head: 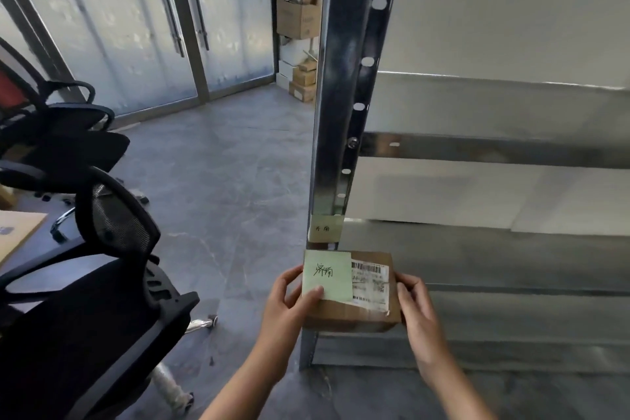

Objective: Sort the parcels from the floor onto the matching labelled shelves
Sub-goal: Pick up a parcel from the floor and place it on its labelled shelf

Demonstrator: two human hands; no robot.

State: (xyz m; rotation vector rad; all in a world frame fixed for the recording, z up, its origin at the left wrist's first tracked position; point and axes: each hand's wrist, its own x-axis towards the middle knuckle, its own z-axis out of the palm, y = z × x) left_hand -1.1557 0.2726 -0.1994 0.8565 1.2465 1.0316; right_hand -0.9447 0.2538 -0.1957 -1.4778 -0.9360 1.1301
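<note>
I hold a small brown cardboard parcel (354, 312) in both hands in front of the metal shelf rack. My left hand (289, 300) grips its left side, thumb pressed on a green handwritten note (327, 274) stuck on top. My right hand (414, 303) grips the right edge. A white shipping label (371, 285) with barcodes lies beside the note. Just above the parcel, a pale label (324, 229) with handwriting is stuck on the rack's upright post (335, 112). The parcel hovers at the corner of a low grey shelf (477, 249).
Black mesh office chairs (112, 283) stand close on the left. Stacked cardboard boxes (300, 20) sit by the frosted glass doors (136, 27) at the back. Grey tiled floor (221, 181) stretches between them. A higher shelf board (494, 150) crosses on the right.
</note>
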